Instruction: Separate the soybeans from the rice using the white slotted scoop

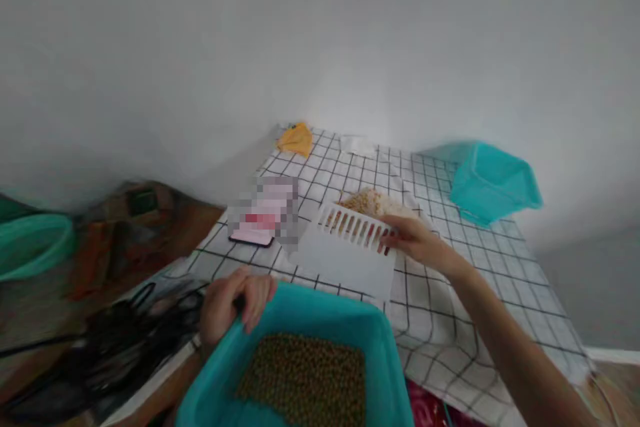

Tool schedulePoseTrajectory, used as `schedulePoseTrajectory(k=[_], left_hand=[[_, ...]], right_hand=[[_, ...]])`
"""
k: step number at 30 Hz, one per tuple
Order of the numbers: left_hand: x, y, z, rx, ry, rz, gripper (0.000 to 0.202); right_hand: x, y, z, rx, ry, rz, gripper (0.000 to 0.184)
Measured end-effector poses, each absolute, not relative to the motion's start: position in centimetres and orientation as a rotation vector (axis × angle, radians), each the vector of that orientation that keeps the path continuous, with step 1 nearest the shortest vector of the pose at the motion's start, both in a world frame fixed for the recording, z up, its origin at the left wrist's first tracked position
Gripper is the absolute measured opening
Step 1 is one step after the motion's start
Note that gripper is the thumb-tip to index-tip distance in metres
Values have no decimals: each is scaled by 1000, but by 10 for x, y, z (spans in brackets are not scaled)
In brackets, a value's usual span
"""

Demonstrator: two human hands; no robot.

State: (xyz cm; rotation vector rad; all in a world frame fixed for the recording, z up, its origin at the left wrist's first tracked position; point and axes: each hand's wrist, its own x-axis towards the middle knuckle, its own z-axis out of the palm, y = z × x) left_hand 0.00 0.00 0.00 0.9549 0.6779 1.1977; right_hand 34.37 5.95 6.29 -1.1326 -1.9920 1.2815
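A teal plastic bin [325, 303] sits close in front of me, with a layer of small brownish-green round grains [310, 380] inside. My left hand [237, 300] is closed over its far left corner, fingers curled across the rim. Beyond the bin, my right hand [413, 240] grips the right end of a white flat plastic piece [350, 260] with a row of slots along its far edge. Behind that piece lies a heap of small tan bits [367, 200] on a pale sheet or bag, partly hidden by the piece and my hand.
A black-and-white checked cloth [485, 260] covers the table. On it are a phone [265, 210] with a pink screen, a yellow cloth item [297, 140], a white packet [357, 145] and a tilted teal basket [493, 183]. Dark cables or bags [120, 340] and a green basin [35, 247] lie left.
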Motion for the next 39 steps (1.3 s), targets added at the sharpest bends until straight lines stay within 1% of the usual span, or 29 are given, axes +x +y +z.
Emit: schedulePoseTrajectory(k=[3,6,10,14,20,26,31,39], left_hand=[[-4,2,-2,988,693,1197,65],[-6,6,-5,1023,666,1197,66],[-4,7,-7,1016,635,1200,67],[2,4,-2,935,676,1226,67],[2,3,3,943,695,1216,64],[2,5,3,968,691,1201,65],[-2,4,-1,969,680,1225,66],[-25,16,-6,1044,634,1167,62]], right_hand=[[334,64,63,-1116,-2031,1277,25],[326,67,62,-1091,-2034,1359,22],[324,70,60,-1011,-1979,1546,25],[335,66,64,-1001,-1934,1571,24],[353,57,76,-1031,-1874,1451,11],[353,65,69,-1115,-1881,1229,13],[347,66,62,-1109,-1888,1283,13],[338,69,59,-1161,-1990,1229,16]])
